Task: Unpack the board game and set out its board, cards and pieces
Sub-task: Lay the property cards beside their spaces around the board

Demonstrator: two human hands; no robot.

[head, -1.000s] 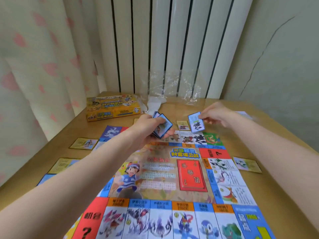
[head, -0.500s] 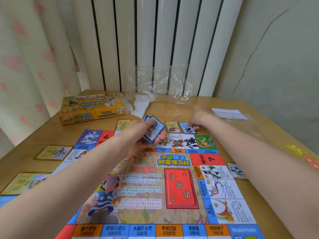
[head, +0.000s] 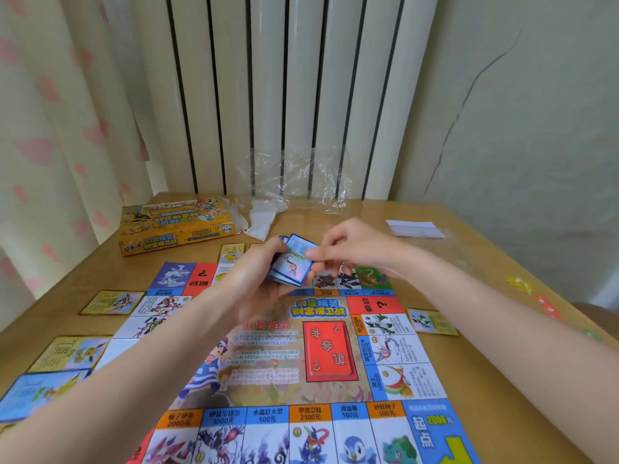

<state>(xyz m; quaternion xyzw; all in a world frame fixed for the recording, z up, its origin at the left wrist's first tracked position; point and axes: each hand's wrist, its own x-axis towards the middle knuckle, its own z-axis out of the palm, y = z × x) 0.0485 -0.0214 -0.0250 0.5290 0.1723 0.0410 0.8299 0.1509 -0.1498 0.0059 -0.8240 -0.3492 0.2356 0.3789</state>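
Left hand (head: pixel 258 279) gripping card stack (head: pixel 290 266) above board (head: pixel 335 356); right hand (head: pixel 351 247) pinching top card (head: pixel 296 254) there.

The colourful board (head: pixel 301 356) lay flat and unfolded, single cards (head: pixel 112 302) dotted around its edges. A blue-bordered card stack (head: pixel 291 266) sat fanned above its far side, and the yellow box (head: pixel 174 229) lay further back.

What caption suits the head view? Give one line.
Left hand holds a card stack over the board; right hand pinches the top card.
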